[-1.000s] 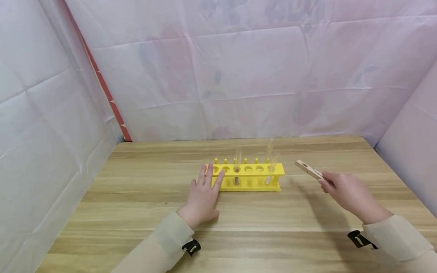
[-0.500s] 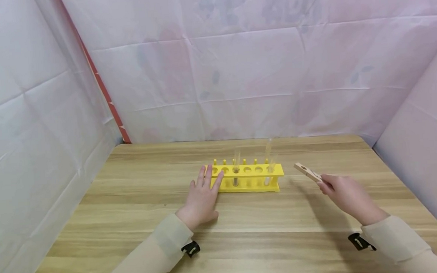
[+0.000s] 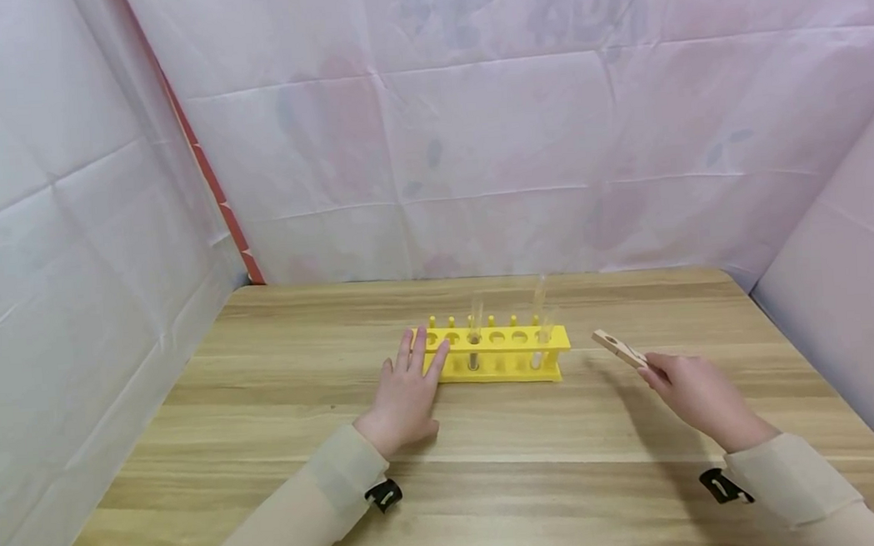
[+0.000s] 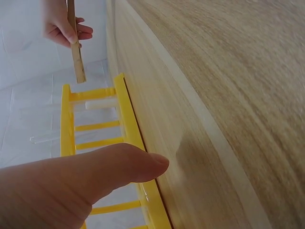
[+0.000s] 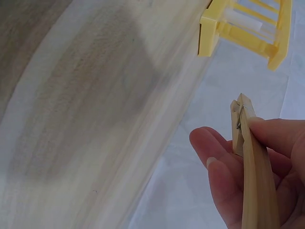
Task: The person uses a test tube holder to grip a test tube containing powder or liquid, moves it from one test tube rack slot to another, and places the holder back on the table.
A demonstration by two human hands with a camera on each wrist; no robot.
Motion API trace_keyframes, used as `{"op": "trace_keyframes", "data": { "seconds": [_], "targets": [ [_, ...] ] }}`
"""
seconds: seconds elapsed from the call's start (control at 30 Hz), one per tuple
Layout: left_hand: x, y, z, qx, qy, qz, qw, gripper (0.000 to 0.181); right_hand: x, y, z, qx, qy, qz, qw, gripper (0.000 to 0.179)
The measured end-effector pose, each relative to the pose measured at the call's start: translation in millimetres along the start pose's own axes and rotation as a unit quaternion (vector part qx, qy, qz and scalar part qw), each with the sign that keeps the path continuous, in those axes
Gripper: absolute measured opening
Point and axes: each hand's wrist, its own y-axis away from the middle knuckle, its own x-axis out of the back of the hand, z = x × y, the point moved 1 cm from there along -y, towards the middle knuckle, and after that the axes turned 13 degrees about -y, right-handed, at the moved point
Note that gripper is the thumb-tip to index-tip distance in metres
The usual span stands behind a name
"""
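Observation:
A yellow test tube rack (image 3: 508, 350) stands on the table, with my left hand (image 3: 401, 399) at its left end. The straight left fingers rest over the rack's top, and the thumb (image 4: 128, 164) stretches along its front. One glass test tube (image 3: 474, 360) in a middle hole has dark contents. Near the right end, a second tube (image 3: 536, 360) holds something white, and a taller clear tube (image 3: 539, 292) rises behind it. My right hand (image 3: 703, 394) grips a wooden test tube holder (image 3: 619, 349) right of the rack; its metal spring (image 5: 241, 116) shows in the right wrist view.
The rack has a row of yellow pegs (image 3: 491, 321) along its back. Beneath everything lies a wood-grain table (image 3: 534, 501). Pale printed sheets (image 3: 489, 136) hang behind and at both sides, with a red strip (image 3: 205, 166) at the back left corner.

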Motion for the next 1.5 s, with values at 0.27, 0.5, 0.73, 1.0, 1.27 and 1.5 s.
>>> {"op": "trace_keyframes", "data": {
  "seconds": [0.27, 0.5, 0.73, 1.0, 1.27, 1.5],
  "targets": [
    [-0.1, -0.8, -0.6, 0.001, 0.006, -0.005, 1.0000, 0.117, -7, 3.1, 6, -0.008, -0.002, 0.001, 1.0000, 0.021],
    [1.2, -0.2, -0.2, 0.001, 0.012, -0.010, 0.9999, 0.117, -9, 5.4, 7, -0.015, -0.002, -0.002, 0.9999, 0.013],
    [1.4, 0.5, -0.5, 0.002, 0.008, -0.008, 0.9999, 0.117, -12, 4.9, 8, -0.021, -0.001, -0.014, 0.9997, 0.012],
    [2.5, 0.0, 0.5, 0.002, 0.014, -0.011, 0.9998, 0.117, -16, 3.9, 9, -0.023, 0.002, -0.023, 0.9995, 0.019],
    [2.8, -0.6, 1.0, 0.003, 0.000, -0.010, 0.9999, 0.117, -16, 5.8, 9, -0.040, -0.006, -0.029, 0.9988, 0.029],
    [1.9, -0.5, 1.3, 0.006, 0.001, -0.011, 0.9999, 0.117, -19, 8.0, 14, -0.057, -0.001, -0.044, 0.9974, 0.016]
  ]
}}
